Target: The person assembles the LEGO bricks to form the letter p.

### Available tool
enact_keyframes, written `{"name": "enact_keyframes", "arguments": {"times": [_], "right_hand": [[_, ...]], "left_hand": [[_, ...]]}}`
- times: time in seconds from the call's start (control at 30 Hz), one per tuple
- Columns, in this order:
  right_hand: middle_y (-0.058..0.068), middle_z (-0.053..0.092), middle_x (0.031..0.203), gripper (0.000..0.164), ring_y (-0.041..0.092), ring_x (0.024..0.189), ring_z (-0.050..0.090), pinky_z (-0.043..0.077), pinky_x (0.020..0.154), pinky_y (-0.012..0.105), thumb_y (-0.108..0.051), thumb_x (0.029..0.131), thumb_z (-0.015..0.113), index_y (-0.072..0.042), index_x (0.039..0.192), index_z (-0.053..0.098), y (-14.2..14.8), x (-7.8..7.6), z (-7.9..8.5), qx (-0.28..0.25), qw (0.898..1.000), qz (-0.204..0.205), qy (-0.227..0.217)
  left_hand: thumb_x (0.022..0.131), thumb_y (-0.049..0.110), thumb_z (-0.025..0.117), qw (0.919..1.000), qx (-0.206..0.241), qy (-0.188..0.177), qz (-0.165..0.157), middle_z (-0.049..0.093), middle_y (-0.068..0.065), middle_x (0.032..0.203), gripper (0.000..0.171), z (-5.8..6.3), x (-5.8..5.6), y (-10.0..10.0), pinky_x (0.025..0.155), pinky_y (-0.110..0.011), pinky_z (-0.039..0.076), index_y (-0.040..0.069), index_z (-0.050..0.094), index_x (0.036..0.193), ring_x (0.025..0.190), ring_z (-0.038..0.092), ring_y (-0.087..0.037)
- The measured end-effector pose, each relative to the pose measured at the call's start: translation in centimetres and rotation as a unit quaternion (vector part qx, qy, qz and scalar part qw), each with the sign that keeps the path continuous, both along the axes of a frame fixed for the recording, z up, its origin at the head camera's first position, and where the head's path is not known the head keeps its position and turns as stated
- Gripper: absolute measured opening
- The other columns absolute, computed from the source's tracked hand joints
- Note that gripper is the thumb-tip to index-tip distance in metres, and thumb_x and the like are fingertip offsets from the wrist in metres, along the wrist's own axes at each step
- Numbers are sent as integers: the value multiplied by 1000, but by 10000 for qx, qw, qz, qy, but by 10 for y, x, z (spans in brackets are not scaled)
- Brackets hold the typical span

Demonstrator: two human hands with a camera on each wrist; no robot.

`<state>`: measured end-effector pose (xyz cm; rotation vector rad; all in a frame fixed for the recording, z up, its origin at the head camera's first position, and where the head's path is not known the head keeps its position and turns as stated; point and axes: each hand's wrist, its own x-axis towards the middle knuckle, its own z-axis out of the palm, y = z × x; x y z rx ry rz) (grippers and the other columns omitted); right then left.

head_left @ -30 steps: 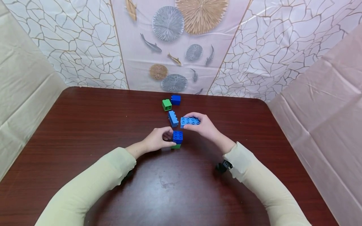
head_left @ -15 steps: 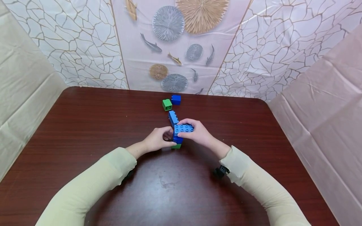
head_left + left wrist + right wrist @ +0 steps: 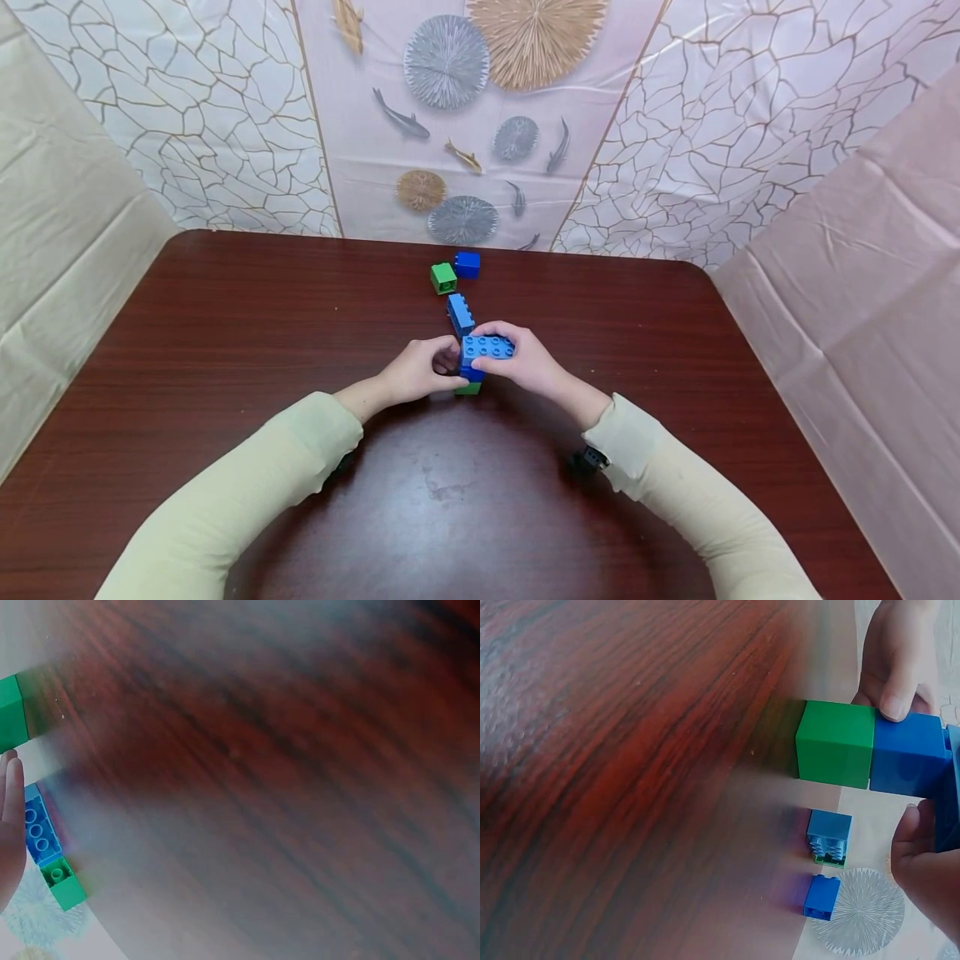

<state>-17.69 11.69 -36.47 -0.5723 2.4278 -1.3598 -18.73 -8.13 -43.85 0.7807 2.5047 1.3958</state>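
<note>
My left hand (image 3: 416,371) grips a small stack from its left side, thumb and fingers around it. A dark blue toy building brick (image 3: 907,754) forms the upper part, on a green brick (image 3: 836,742) standing on the table. My right hand (image 3: 536,358) pinches a longer light blue brick (image 3: 487,347) between thumb and fingers, studs up. This brick lies level right over the dark blue one and juts out to the right of it. In the right wrist view, a few studs of the dark blue brick show beside the light blue brick's edge.
Behind the stack, another light blue brick (image 3: 460,313) lies on its side. Farther back are a loose green brick (image 3: 443,279) and a dark blue brick (image 3: 467,265), near the far edge of the brown table (image 3: 300,292). Patterned cloth (image 3: 465,125) hangs behind.
My right hand has brought the light blue brick left and toward me, from beside the stack to on top of the dark blue brick. My left hand has stayed in place.
</note>
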Motion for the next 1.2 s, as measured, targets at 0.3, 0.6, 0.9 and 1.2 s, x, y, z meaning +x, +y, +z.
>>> {"name": "enact_keyframes", "arguments": {"times": [0.3,0.6,0.9,1.2], "right_hand": [[19,59,121,39,28,100,54,48,84,29,-9,83,70,-2,119,59,4,-10,-23,43,9985,65,543],[11,63,116,38,24,102,57,51,88,39,-19,79,75,-9,115,64,8,-10,-31,278,9892,139,1434],[10,63,114,40,23,102,57,53,87,38,-19,79,75,-10,116,64,9,-8,-32,522,9811,260,1847],[9,60,116,39,22,106,50,51,86,37,-20,80,74,-9,116,63,6,-9,-30,241,9877,241,1524]], "left_hand": [[79,17,75,10000,26,-3,-77,69,-8,99,29,1,-1,0,80,-28,56,9,56,99,89,66,-16],[79,17,75,9999,-46,52,-108,69,-8,99,29,3,-1,0,78,-26,56,9,56,99,89,66,-16],[79,18,75,9999,-68,46,-86,68,-8,99,29,2,-1,1,78,-26,56,8,56,100,89,66,-16],[80,18,75,9999,-91,40,-108,68,-7,101,30,3,-1,0,79,-26,56,10,57,102,91,66,-16]]}}
